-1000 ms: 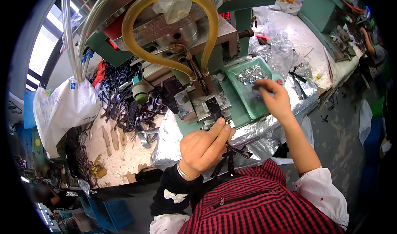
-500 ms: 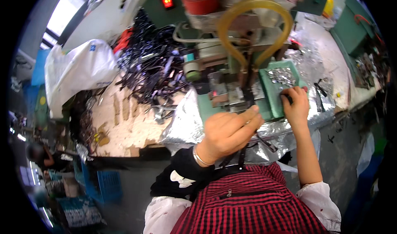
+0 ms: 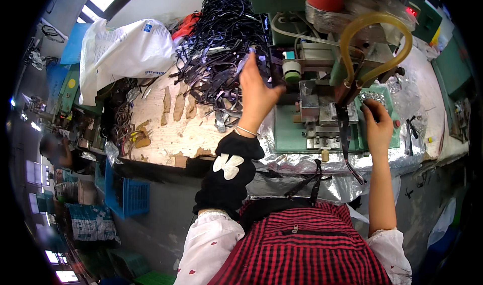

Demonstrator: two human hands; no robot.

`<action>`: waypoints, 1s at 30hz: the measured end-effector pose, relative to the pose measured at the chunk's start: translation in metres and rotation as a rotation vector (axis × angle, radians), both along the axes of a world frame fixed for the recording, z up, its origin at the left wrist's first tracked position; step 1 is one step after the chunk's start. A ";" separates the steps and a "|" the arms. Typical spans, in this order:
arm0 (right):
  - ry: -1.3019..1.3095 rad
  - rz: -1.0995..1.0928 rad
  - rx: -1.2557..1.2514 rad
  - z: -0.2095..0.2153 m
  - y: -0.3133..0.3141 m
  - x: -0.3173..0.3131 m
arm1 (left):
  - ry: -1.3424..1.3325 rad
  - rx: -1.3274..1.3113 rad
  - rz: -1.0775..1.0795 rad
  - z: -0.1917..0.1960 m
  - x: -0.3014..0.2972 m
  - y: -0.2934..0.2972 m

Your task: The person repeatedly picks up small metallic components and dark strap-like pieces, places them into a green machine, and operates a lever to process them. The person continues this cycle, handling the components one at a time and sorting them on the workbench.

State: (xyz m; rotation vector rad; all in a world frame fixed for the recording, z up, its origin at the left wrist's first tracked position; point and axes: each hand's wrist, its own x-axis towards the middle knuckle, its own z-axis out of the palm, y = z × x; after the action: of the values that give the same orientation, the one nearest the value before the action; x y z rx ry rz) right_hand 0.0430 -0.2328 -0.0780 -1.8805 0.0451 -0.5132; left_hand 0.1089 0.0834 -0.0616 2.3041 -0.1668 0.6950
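Note:
My left hand [image 3: 257,95] stretches over the near right side of a large heap of black straps [image 3: 211,43], fingers extended and thumb apart, nothing visibly held. Beside the small metal parts [image 3: 373,96] in a green tray [image 3: 395,109], my right hand [image 3: 378,127] has its fingertips drawn together; whatever they may pinch is too small to make out. Between the hands stands a green bench machine [image 3: 288,140]. A black strap [image 3: 345,151] hangs from its working head, down over the front edge, with neither hand touching it.
A yellow hose [image 3: 375,17] loops above the machine. Behind the bench's left part lies a white sack [image 3: 121,48]. Dark cords [image 3: 121,109] lie at the bench's left end. A blue crate [image 3: 135,197] stands on the floor, and silver foil [image 3: 322,187] covers the front edge.
My left hand has moved from the front of the machine leftward and away to the strap heap, its fingers spreading. My right hand stays by the tray. The whole view has shifted right and down.

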 end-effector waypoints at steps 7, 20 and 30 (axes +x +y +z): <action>-0.041 -0.295 -0.193 -0.021 -0.075 -0.081 | -0.204 -0.030 0.276 0.033 -0.044 0.138; -0.190 0.126 0.227 0.067 0.065 -0.012 | 0.488 0.498 0.766 -0.050 -0.033 0.115; -0.105 0.191 0.461 0.080 0.077 -0.024 | 0.294 -0.101 0.354 -0.035 -0.016 0.141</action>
State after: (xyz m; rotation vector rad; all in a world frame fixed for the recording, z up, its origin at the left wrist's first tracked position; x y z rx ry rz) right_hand 0.0186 -0.1559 0.0022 -1.3890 -0.0790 -0.4263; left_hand 0.0931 0.2246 -0.0964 2.3284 0.4112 0.5103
